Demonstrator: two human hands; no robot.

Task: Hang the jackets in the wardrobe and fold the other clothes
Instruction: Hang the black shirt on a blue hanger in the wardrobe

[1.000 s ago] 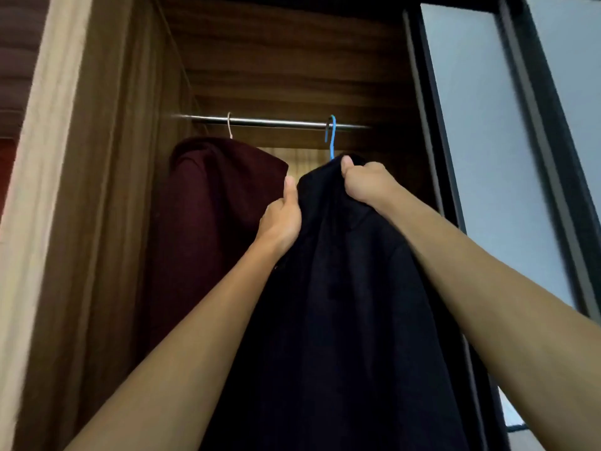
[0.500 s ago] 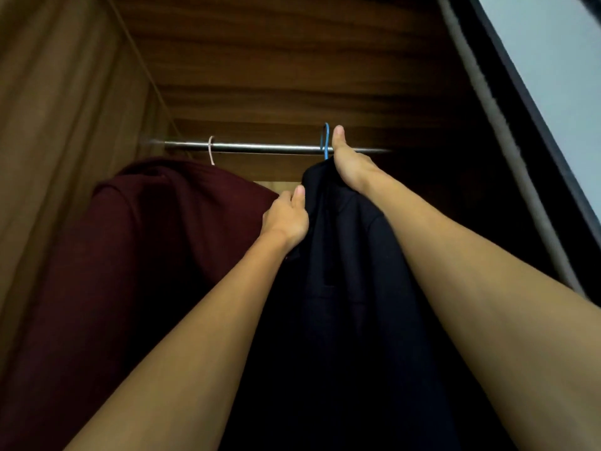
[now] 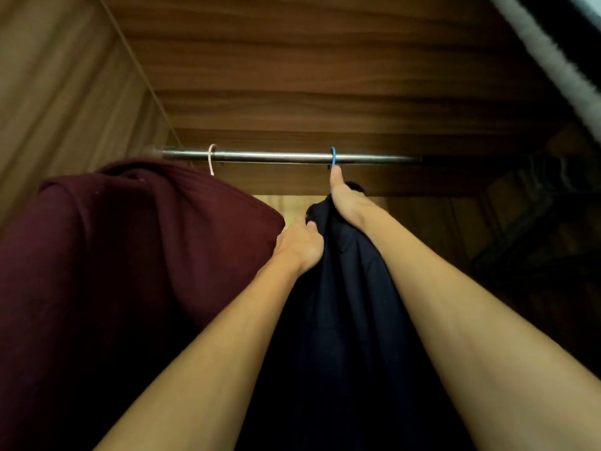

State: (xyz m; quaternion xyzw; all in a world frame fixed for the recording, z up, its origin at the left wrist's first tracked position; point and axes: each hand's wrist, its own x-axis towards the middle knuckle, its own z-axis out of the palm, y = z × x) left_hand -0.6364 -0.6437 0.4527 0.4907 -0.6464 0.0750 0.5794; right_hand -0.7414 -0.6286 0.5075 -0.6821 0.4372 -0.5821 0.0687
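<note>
Change: 1 s ago the blue hook (image 3: 333, 156) was by the rail (image 3: 276, 156), prob. not on it yet. Now it sits over the rail, mid frame.
Means: the dark jacket (image 3: 351, 320) looks hung, or v. close. I think it just needs letting go & a tidy.
Where jacket is: under the blue hook, hanging down the middle of the frame betw. both arms.
Right hand (image 3: 346, 203) grip: closed on the top of the dark jacket, right under the hook. Thumb sticks up along the hook's neck.
Left hand (image 3: 300, 244) grip: fingers curled on the jacket's left edge, a bit lower. Thumb was up 1 s ago, now it's down.
Wardrobe (image 3: 325, 60): wood box, open to us. Rail runs across near the top.
Inside it: red jacket (image 3: 130, 255) on a pale hook (image 3: 212, 159), left part of frame, just beside the left hand. Dark jacket is next to it, to the right.
Right edge: some dark stuff (image 3: 536, 222), too dim to tell what.
Not in view: the clothes to fold.
Next, I think: let go slow & check the hook stays on.
</note>
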